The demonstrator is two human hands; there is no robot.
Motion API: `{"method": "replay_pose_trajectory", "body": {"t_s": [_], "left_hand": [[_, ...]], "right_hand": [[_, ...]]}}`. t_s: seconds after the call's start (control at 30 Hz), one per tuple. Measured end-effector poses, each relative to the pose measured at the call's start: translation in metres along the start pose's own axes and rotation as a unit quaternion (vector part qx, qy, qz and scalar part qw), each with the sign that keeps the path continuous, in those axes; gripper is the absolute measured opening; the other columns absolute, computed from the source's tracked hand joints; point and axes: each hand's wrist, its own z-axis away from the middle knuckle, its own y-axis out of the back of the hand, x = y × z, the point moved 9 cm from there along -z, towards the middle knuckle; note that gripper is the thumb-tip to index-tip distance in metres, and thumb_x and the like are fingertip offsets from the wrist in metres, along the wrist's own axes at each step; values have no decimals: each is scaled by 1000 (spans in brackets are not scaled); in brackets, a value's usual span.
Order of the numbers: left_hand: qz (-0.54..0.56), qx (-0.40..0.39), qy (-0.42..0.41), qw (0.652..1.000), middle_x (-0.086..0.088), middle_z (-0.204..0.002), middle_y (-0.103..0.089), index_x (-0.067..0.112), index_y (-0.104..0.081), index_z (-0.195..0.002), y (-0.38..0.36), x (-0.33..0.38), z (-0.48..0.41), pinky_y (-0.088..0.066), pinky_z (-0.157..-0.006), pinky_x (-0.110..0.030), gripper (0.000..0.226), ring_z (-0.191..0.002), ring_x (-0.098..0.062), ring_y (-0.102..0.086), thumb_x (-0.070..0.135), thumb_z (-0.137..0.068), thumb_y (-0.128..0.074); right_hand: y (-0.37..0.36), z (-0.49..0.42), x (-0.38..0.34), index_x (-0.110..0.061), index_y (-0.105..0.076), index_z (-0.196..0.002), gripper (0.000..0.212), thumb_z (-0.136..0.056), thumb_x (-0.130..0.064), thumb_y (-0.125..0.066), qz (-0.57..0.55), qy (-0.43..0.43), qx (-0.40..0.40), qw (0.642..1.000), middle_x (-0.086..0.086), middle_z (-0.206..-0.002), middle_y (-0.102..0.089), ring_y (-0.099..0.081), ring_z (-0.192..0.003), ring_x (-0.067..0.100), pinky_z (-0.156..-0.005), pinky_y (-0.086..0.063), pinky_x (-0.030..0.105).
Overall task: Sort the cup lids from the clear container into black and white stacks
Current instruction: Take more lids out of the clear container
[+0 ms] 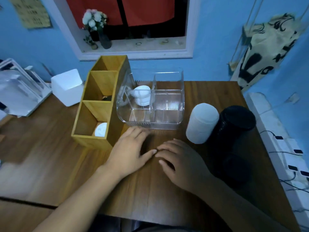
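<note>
Head view. Left hand (130, 151) and right hand (180, 163) both lie palm down on the desk (150, 190), fingers relaxed, holding nothing. The left thumb tip is just beside the right index fingertip; contact cannot be confirmed.

The clear container (167, 114) sits just beyond the left fingertips. The white lids (142, 95) stand on edge in its far-left compartment. The near compartments show only clear plastic.

Beyond and right of the right hand, the white stack (202, 123) touches the black stack (234, 124). A further dark mass right of the right wrist is too dim to identify.

Left of the left hand is a wooden organiser (93, 104), with one white lid (101, 129) in its nearest compartment.
</note>
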Motion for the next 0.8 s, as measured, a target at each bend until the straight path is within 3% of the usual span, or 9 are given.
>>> {"method": "replay_pose_trajectory", "body": {"t_s": [0.1, 0.27, 0.4, 0.47, 0.53, 0.63, 0.73, 0.8], "left_hand": [[-21, 1, -3, 1000, 2, -135, -58, 17, -58, -139, 17, -17, -17, -37, -115, -31, 62, -131, -17, -46, 55, -90, -63], [-5, 24, -21, 999, -1, -133, -60, 16, -61, -135, 45, -45, -59, -39, -112, -33, 54, -130, -22, -47, 41, -89, -70], [-6, 5, -14, 1000, -4, -135, -58, 13, -57, -137, 61, -66, -120, -39, -112, -36, 43, -129, -24, -47, 31, -98, -63], [-17, -13, -1, 1000, -10, -130, -59, 10, -58, -132, 65, -80, -161, -44, -104, -39, 35, -123, -30, -52, 24, -100, -56], [-54, -50, 24, 997, -15, -126, -60, 8, -59, -128, 63, -95, -200, -47, -98, -42, 32, -118, -35, -57, 20, -99, -54], [-98, -159, 50, 981, -14, -127, -64, 8, -61, -125, 39, -109, -241, -49, -89, -39, 32, -112, -32, -61, 27, -98, -60], [-155, -277, 62, 946, -8, -116, -67, 17, -61, -104, 6, -119, -253, -48, -78, -34, 25, -92, -28, -58, 38, -95, -68], [-177, -325, 57, 927, -4, -111, -62, 24, -58, -111, -10, -121, -253, -47, -79, -36, 22, -95, -28, -56, 41, -98, -63]], "right_hand": [[-6, -43, 1, -29, -64, -119, 28, -97, -37, -48, 21, -22, -28, 999, -9, -126, -61, -51, -118, 8, -106, -40, 28], [16, -113, 7, -26, -66, -113, 22, -92, -31, -61, 67, -38, -1, 997, -6, -119, -67, -59, -108, 16, -92, -52, 38], [39, -169, 24, -26, -68, -112, 20, -95, -31, -58, 83, -71, 29, 994, -6, -116, -68, -58, -109, 18, -87, -49, 36], [42, -194, 43, -28, -65, -114, 20, -97, -30, -55, 99, -100, 20, 990, -6, -116, -64, -54, -111, 19, -81, -47, 35], [40, -213, 61, -28, -63, -111, 19, -98, -29, -49, 118, -129, -9, 984, -5, -108, -61, -53, -107, 21, -74, -45, 35], [37, -231, 80, -23, -62, -104, 20, -96, -25, -44, 148, -158, -41, 975, 1, -103, -61, -54, -103, 25, -76, -50, 40], [35, -240, 93, -23, -63, -104, 22, -96, -25, -42, 147, -176, -50, 972, 1, -105, -62, -54, -104, 26, -79, -51, 42], [35, -241, 101, -25, -63, -102, 23, -95, -27, -42, 144, -180, -36, 972, -1, -103, -62, -55, -102, 25, -77, -52, 42]]}}
